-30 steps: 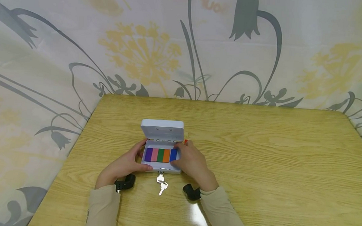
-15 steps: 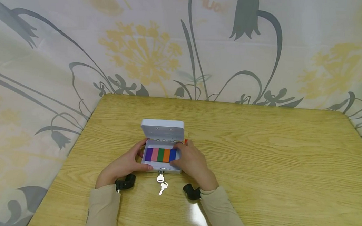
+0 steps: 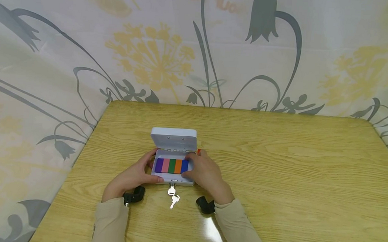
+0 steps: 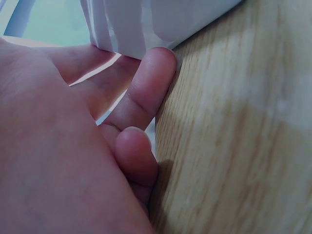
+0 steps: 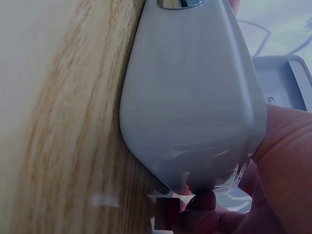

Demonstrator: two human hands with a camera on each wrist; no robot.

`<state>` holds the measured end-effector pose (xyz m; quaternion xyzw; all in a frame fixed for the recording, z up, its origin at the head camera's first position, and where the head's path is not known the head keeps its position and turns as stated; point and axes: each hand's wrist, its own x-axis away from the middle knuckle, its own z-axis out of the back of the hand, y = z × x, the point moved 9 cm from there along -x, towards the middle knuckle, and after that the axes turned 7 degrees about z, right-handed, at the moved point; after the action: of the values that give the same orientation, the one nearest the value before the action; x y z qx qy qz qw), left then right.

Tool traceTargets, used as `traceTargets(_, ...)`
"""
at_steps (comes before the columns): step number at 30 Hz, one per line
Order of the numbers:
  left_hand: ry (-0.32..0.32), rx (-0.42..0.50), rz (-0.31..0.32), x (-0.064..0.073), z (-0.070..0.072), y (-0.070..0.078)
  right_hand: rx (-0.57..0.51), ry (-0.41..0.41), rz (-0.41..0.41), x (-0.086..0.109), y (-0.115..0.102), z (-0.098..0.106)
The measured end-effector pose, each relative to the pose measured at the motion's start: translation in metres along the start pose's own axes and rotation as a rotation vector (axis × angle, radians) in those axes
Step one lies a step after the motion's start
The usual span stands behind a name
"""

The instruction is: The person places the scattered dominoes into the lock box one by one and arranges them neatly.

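Note:
A white metal cash box (image 3: 190, 178) stands on the table with its lid (image 3: 174, 139) raised. Inside lies a row of coloured blocks: purple (image 3: 159, 165), pink (image 3: 166, 166), green (image 3: 172, 166), orange (image 3: 178, 166) and blue (image 3: 185, 166). My right hand (image 3: 206, 173) reaches over the right wall and pinches the blue block between thumb and finger, flush against the orange one. My left hand (image 3: 138, 174) grips the box's left end, thumb on the front rim; in the left wrist view its fingers lie along the white wall (image 4: 161, 22).
Two keys (image 3: 173, 196) hang from the lock at the box's front. A red block (image 3: 199, 151) shows just behind my right hand, on the table (image 3: 287, 178) right of the box. A floral-patterned cloth (image 3: 218, 56) rises behind the table's far edge.
The blue block has slid slightly left in my right hand, closing the narrow gap to the orange block. My left hand and the box have stayed in place.

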<state>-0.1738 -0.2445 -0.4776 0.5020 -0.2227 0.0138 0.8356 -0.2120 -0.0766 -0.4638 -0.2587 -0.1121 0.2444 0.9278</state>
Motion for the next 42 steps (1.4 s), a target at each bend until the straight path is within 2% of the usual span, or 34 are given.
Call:
traceTargets(15,-0.015,0.019,0.007,0.002,-0.001,0.002,-0.011,-0.007,0.012,0.0,-0.001,0.001)
traceTargets(22,-0.011,0.009,0.002,0.001,-0.001,0.001,-0.048,-0.038,0.031,-0.001,0.002,0.001)
traceTargets(32,-0.012,-0.007,-0.004,0.0,-0.002,0.0,-0.089,-0.067,0.138,-0.001,0.003,0.008)
traceTargets(39,-0.005,-0.001,-0.005,0.001,-0.002,0.003,-0.203,-0.023,0.196,-0.002,0.009,0.022)
traceTargets(42,-0.002,0.01,0.001,0.001,-0.001,0.002,-0.216,0.007,0.206,-0.003,0.014,0.025)
